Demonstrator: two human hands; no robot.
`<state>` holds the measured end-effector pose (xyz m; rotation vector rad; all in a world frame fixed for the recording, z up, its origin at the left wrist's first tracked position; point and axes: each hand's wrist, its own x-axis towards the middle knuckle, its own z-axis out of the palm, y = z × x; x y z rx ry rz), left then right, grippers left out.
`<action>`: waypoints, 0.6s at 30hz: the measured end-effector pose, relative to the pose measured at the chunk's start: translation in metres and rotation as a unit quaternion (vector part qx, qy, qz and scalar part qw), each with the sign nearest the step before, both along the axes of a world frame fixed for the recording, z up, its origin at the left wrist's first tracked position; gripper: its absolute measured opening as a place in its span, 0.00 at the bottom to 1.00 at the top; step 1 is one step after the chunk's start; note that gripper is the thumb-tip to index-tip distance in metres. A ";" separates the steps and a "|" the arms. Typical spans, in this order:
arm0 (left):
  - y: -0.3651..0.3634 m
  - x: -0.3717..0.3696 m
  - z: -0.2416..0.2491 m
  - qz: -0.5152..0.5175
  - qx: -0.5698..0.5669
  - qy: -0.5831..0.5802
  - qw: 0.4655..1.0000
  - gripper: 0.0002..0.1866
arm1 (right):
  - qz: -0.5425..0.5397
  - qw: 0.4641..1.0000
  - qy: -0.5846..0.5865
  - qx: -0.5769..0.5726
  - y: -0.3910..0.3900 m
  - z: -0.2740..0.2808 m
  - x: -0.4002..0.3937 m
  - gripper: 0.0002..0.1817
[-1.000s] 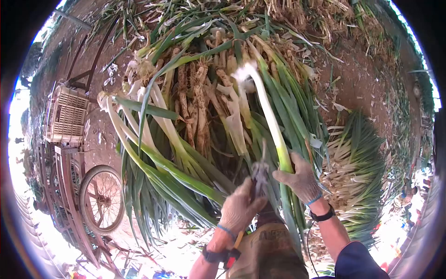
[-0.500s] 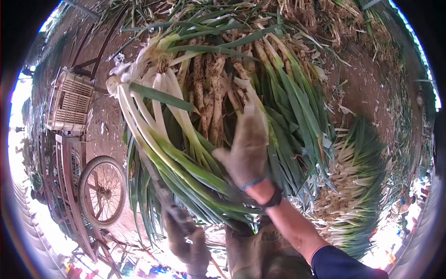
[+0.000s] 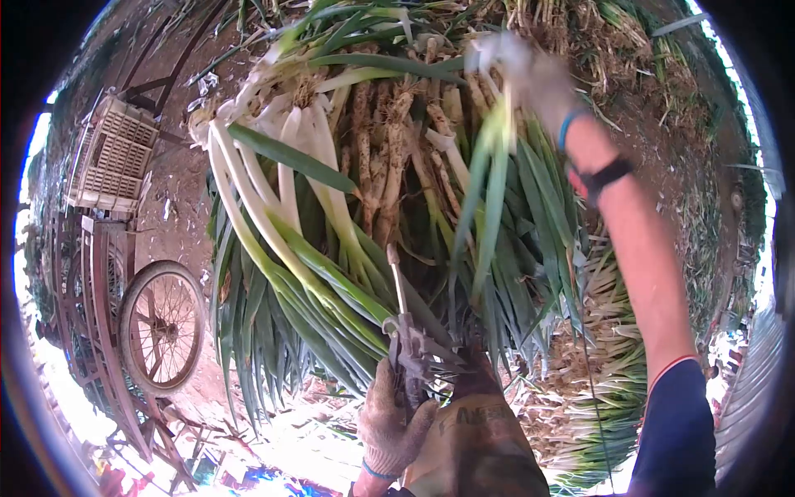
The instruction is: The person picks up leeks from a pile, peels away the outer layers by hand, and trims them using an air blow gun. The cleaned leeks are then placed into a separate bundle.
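Note:
My left hand [image 3: 389,427], in a knit glove, is wrapped round the grip of an air blow gun [image 3: 407,352] at the lower middle. Its thin metal nozzle points up towards the pile. At the upper right my right hand [image 3: 542,87], also gloved and smeared by motion, grips a long green onion [image 3: 497,145] near its white end, and the leaves hang down. Below and left lies a big heap of long green onions, some with soil-brown stems [image 3: 396,157]. Peeled white onions [image 3: 248,178] rest on the heap's left side, tips of leaves towards me.
On the left are a spoked wheel [image 3: 161,327] of a metal cart and a pale plastic crate [image 3: 114,153]. A row of bundled onions [image 3: 613,340] lies on the ground at right. More unpeeled onions [image 3: 546,25] are piled at the back.
My right hand has moved from the middle of the heap up and right, now with an onion in it. My left hand has brought the blow gun rightwards, its nozzle upright.

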<state>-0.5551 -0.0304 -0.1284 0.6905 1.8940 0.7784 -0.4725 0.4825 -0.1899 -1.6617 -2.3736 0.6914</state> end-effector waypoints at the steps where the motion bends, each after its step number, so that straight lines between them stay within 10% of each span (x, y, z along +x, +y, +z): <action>1: 0.003 0.000 0.001 0.005 -0.008 -0.012 1.000 0.50 | -0.042 0.979 0.194 0.032 0.006 0.042 -0.007 0.27; 6: 0.013 0.018 -0.007 -0.015 0.019 0.021 0.999 0.46 | 0.056 0.951 0.289 0.095 -0.044 0.070 -0.010 0.27; 10: 0.023 0.028 -0.017 -0.020 0.007 0.065 0.998 0.48 | 0.015 0.975 -0.082 -0.208 -0.209 -0.117 0.068 0.34; 12: 0.027 0.028 -0.026 -0.007 0.006 0.078 0.997 0.48 | 0.018 0.975 -0.220 -0.006 -0.271 -0.143 0.095 0.47; 18: 0.044 0.041 -0.035 -0.079 -0.018 0.089 0.993 0.47 | -0.002 0.971 -0.238 0.021 -0.270 -0.163 0.102 0.47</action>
